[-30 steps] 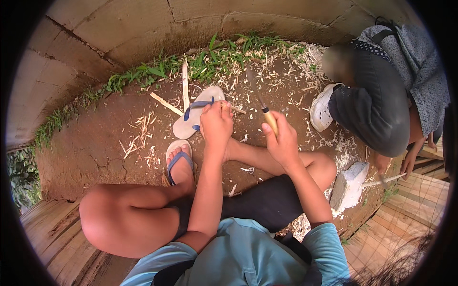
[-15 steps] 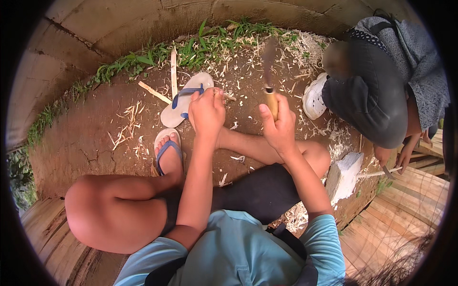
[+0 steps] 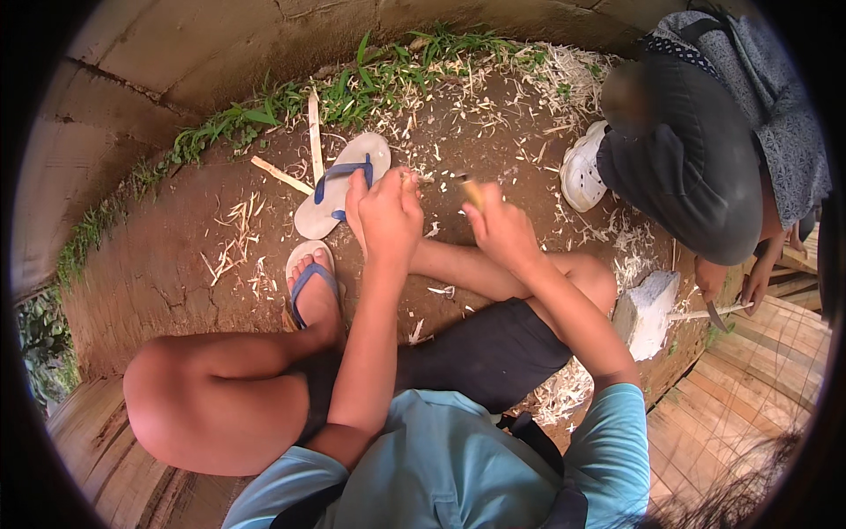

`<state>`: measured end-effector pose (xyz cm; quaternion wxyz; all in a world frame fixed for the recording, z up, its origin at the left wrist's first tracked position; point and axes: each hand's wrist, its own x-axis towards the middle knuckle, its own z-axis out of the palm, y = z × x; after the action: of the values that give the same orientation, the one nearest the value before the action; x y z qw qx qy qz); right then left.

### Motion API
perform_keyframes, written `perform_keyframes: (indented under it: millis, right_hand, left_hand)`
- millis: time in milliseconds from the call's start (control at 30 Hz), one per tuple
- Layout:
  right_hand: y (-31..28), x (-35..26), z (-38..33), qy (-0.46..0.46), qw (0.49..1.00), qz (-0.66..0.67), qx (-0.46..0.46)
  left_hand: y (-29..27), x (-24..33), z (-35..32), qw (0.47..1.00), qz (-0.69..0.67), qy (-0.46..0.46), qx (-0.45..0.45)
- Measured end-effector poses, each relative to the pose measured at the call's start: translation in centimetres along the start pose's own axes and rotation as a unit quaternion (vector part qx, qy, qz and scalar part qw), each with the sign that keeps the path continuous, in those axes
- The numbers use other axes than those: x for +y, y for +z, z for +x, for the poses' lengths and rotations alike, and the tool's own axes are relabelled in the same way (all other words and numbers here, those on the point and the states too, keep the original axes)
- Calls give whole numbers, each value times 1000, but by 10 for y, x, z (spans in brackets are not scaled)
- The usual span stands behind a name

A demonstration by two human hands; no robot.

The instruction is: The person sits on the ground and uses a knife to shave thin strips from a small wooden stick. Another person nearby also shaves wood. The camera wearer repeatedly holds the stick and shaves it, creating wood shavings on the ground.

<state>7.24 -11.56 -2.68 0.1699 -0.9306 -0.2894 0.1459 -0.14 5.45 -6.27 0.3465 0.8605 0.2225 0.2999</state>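
My left hand [image 3: 388, 216] is closed, fingers pinched round a thin wood stick [image 3: 423, 179] whose pale tip pokes out to the right. A little to the right of it, my right hand [image 3: 507, 234] grips the wooden handle of a knife [image 3: 474, 192]. The blade is foreshortened and blurred, so its edge hardly shows. Both hands are held above the dirt floor, over my bent leg. Behind my left hand lies a loose grey flip-flop [image 3: 357, 167] with blue straps.
Wood strips [image 3: 315, 137] and pale shavings [image 3: 236, 234] lie about on the dirt. At right a crouching person [image 3: 687, 167] holds a knife [image 3: 716, 317] and a thin stick [image 3: 705, 313]. A whitish block [image 3: 648, 313] stands by my knee. A wall [image 3: 220, 53] curves behind the grass.
The knife has come down and left with my right hand, its blade no longer pointing up and away. My left hand has stayed almost in place, still round the stick.
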Motion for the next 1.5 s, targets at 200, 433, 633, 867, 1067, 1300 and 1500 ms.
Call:
perform_keyframes:
  millis: [200, 433, 633, 867, 1067, 1300, 1500]
  right_hand:
    - [-23, -5, 1, 11, 998, 54, 4]
    - [19, 20, -20, 38, 989, -57, -130]
    - [5, -5, -18, 9, 978, 173, 114]
    - [-7, -3, -10, 21, 986, 151, 71]
    - [23, 15, -27, -5, 993, -70, -98]
    - [-9, -5, -27, 21, 993, 73, 90]
    - [-3, -1, -39, 6, 999, 38, 21]
  left_hand:
    - [-2, 2, 0, 996, -66, -53, -4]
    - [0, 5, 0, 989, -95, -114, -22]
    - [-4, 1, -5, 993, -80, -76, -32]
    - [-4, 1, -6, 994, -59, -94, -15]
    - [0, 0, -3, 993, -71, -92, -29]
    - [-2, 9, -2, 996, -43, -67, -36]
    - [-1, 8, -6, 997, -33, -52, -36]
